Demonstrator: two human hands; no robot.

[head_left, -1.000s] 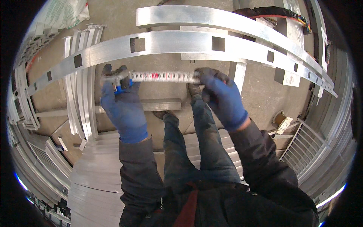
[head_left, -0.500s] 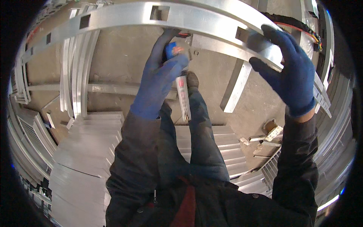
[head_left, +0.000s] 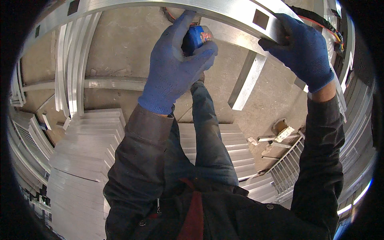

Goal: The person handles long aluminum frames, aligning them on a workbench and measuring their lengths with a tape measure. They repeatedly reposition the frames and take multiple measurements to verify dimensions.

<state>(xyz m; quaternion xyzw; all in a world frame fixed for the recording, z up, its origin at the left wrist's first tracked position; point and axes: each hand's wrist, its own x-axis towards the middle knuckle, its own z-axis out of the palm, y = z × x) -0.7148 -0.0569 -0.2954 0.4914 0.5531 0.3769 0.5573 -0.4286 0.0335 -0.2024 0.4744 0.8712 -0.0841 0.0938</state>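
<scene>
A long shiny metal stud (head_left: 224, 11) with rectangular holes spans the top of the view. My left hand (head_left: 170, 70), in a blue knit glove, is closed round a blue tape measure (head_left: 195, 39) with an orange label. Its fingertips reach to the near edge of the stud; whether they touch it I cannot tell. No tape blade shows. At the right, my gloved right hand (head_left: 302, 52) grips the stud past a hole, the thumb on the near side and the fingers over the far side.
A shorter metal piece (head_left: 248, 82) juts toward me below the stud. Stacked metal studs (head_left: 80, 160) lie at the lower left, with upright lengths (head_left: 76, 68) behind. A spool-like object (head_left: 280, 126) and offcuts lie on the floor at right. Dark cables (head_left: 316, 25) run at the upper right.
The tape blade that hung from the tape measure no longer shows. My left hand has risen toward the stud. My right hand has closed onto the stud from an open pose.
</scene>
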